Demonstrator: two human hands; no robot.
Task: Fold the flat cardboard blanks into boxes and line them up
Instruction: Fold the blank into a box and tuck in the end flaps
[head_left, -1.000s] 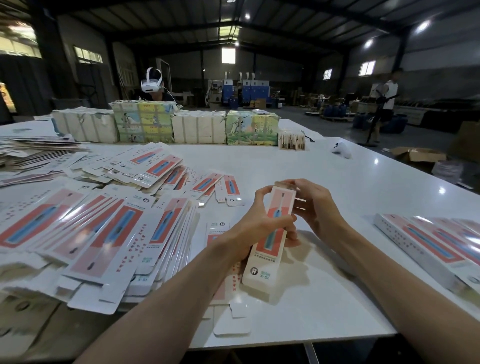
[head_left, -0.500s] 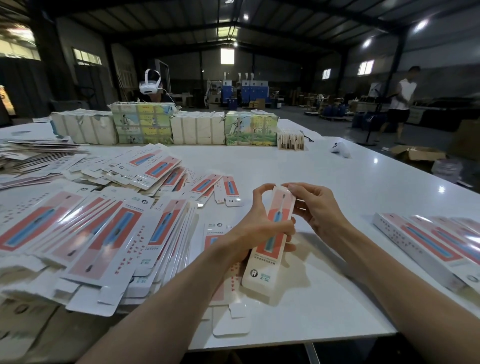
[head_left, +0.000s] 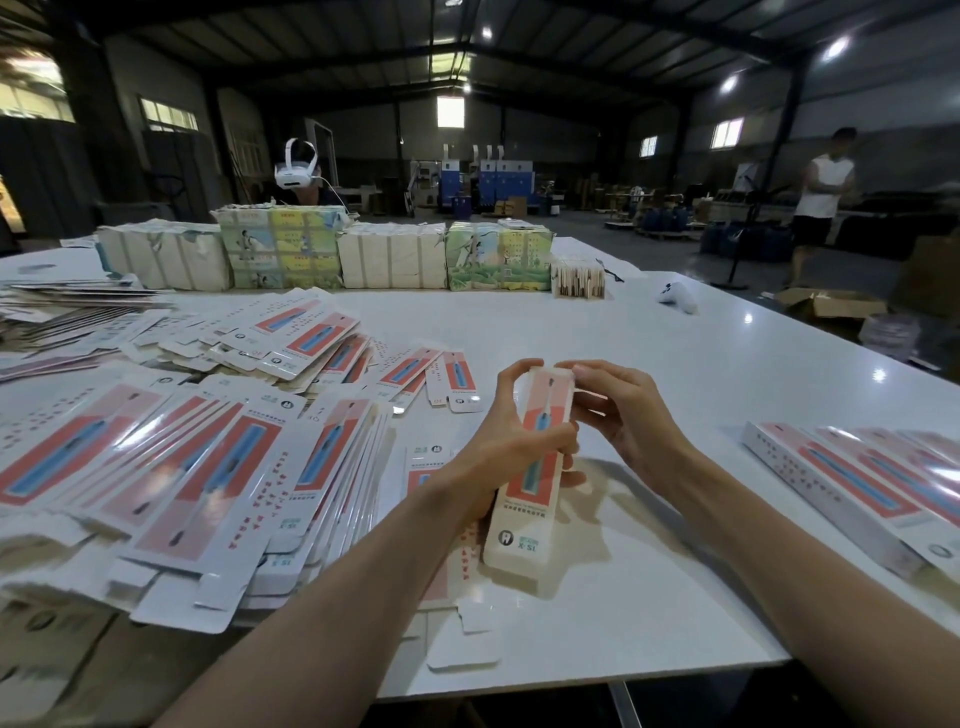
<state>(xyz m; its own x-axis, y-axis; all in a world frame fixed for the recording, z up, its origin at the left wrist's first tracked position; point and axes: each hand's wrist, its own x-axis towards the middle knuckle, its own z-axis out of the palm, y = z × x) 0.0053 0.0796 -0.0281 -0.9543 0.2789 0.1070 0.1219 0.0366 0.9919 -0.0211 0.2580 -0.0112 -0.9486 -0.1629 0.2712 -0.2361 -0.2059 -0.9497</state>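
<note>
A long, narrow white-and-pink box (head_left: 524, 525) with a blue toothbrush picture stands tilted over the white table (head_left: 649, 597), its lower end near the surface. My left hand (head_left: 511, 441) grips its middle from the left. My right hand (head_left: 621, 410) pinches the far top end with curled fingers. A large heap of flat blanks (head_left: 171, 457) of the same print covers the table's left half. One flat blank (head_left: 441, 561) lies under my left forearm. Folded boxes (head_left: 872, 488) lie side by side in a row at the right edge.
Bundled stacks of other cartons (head_left: 322, 254) line the far side of the table, with a small wooden-looking pack (head_left: 579, 280) and a white controller (head_left: 678, 299) beyond. A person in a headset (head_left: 298, 171) sits behind the stacks; another person (head_left: 823, 197) stands at the far right.
My right hand's fingers have shifted up onto the box's top end, where an open flap showed a second ago and now looks closed. My left hand keeps its grip on the middle.
</note>
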